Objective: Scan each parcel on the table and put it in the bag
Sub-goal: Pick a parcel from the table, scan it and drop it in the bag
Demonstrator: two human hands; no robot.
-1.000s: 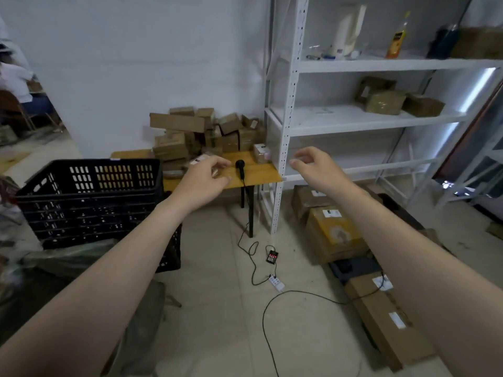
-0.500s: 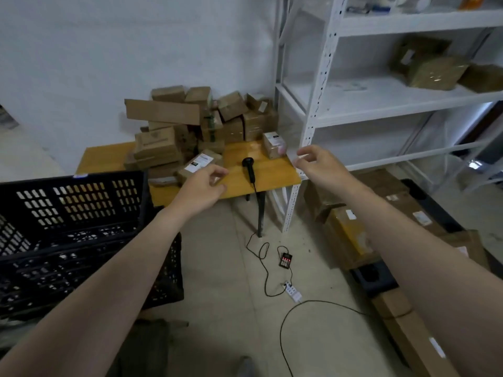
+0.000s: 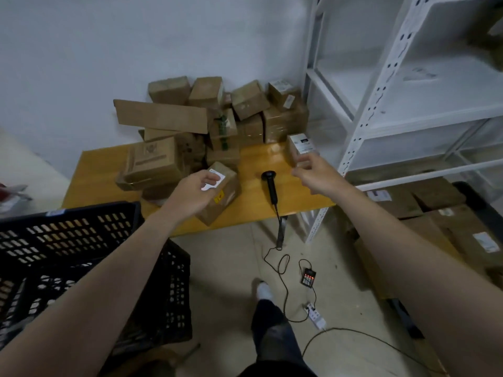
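Note:
Several brown cardboard parcels (image 3: 217,118) are heaped at the back of a yellow wooden table (image 3: 253,210). A small parcel with a white label (image 3: 226,186) lies at the front of the heap. My left hand (image 3: 194,195) hovers over its near side, fingers loosely curled, holding nothing. A black handheld scanner (image 3: 270,186) lies on the table between my hands, its cable running down to the floor. My right hand (image 3: 317,174) hangs to the scanner's right, fingers relaxed, just in front of a white-labelled parcel (image 3: 300,148). No bag shows.
A black plastic crate (image 3: 68,254) stands at the left, touching the table's front corner. A white metal shelving rack (image 3: 402,104) rises at the right, with cardboard boxes (image 3: 446,213) on the floor beneath. A cable, a battery charger (image 3: 309,277) and my foot (image 3: 264,291) are on the floor.
I have stepped closer to the table, so the parcels and scanner look larger. Both hands have come forward over the tabletop, the left one above the small labelled parcel.

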